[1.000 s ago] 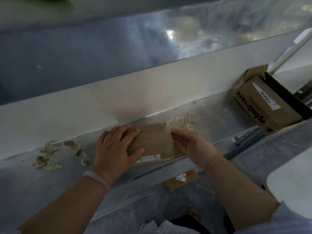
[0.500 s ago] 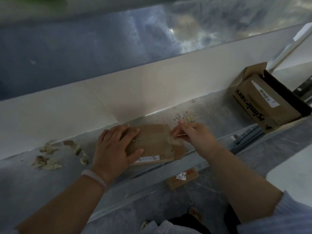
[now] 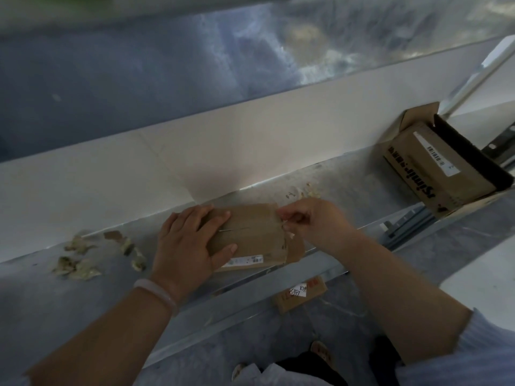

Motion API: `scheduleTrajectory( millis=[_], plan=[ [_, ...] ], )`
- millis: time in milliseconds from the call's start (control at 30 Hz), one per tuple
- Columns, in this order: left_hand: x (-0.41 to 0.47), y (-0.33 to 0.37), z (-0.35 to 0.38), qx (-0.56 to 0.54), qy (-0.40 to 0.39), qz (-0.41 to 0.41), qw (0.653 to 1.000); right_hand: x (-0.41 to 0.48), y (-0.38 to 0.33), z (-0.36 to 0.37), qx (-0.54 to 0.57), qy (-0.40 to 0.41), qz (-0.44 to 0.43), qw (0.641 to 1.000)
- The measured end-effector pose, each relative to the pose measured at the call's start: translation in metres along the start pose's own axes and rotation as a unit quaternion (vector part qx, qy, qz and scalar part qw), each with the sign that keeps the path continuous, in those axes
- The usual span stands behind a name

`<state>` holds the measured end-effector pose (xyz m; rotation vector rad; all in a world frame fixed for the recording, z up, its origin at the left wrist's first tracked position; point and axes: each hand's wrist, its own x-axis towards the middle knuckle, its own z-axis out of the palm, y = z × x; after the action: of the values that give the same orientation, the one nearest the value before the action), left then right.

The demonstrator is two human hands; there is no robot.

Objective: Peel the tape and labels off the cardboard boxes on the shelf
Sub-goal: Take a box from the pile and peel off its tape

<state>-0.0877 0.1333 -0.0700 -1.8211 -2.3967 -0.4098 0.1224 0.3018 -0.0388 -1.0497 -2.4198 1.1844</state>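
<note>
We find the small cardboard box point(image 3: 256, 235) lying flat on the metal shelf point(image 3: 348, 196), near its front lip and about mid-view. The left hand point(image 3: 186, 246) lies across the box's nine-o'clock half, palm down, its fingers point(image 3: 214, 220) straight and spread. We read this as an anchor, so the light carton neither slides nor lifts when pulled on. The right hand point(image 3: 315, 224) works at the three-o'clock edge, where an end flap hangs open. Its fingers point(image 3: 292, 214) are curled and pinched on a pale shred of tape point(image 3: 288, 234). A pull toward three o'clock would run directly away from the pressing palm, which is why we think the hands sit at opposite ends.

A white label point(image 3: 246, 259) runs along the box's six-o'clock edge, just beside the left thumb and untouched. We judge that it comes after the tape. Peeled scraps point(image 3: 80, 263) lie on the shelf out at nine o'clock, well apart from the box. A few more crumbs point(image 3: 306, 192) sit at one o'clock behind the right hand, set aside from the working spot, we suppose. A larger box point(image 3: 434, 174) bearing a barcode label point(image 3: 436, 156) waits at the far three-o'clock end of the shelf. Another small carton point(image 3: 301, 296) lies on the floor below, at five o'clock.
</note>
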Motion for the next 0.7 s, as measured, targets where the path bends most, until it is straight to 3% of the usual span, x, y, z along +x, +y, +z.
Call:
scheduleTrajectory(
  millis=[167, 333, 433, 533, 600, 700],
  plan=[
    [0.000, 0.000, 0.000, -0.002, -0.009, -0.006, 1.000, 0.007, -0.001, -0.001, -0.141, 0.009, -0.098, 0.985],
    [0.000, -0.001, 0.000, -0.001, -0.005, -0.002, 1.000, 0.017, 0.002, 0.007, -0.143, 0.052, -0.052, 0.987],
    [-0.001, -0.001, 0.000, -0.001, -0.004, 0.001, 1.000, 0.024, -0.003, 0.011, -0.004, 0.106, 0.044, 0.993],
    [-0.001, -0.001, 0.001, -0.004, 0.005, 0.011, 1.000, 0.032, -0.007, 0.007, 0.146, 0.138, 0.125, 0.971],
    [0.000, -0.001, 0.001, -0.006, 0.014, 0.014, 1.000, 0.034, -0.006, 0.006, 0.166, 0.146, 0.129, 0.967],
    [0.000, -0.001, 0.001, -0.008, 0.016, 0.014, 1.000, 0.029, -0.005, 0.007, 0.082, 0.166, 0.061, 0.981]
  ],
)
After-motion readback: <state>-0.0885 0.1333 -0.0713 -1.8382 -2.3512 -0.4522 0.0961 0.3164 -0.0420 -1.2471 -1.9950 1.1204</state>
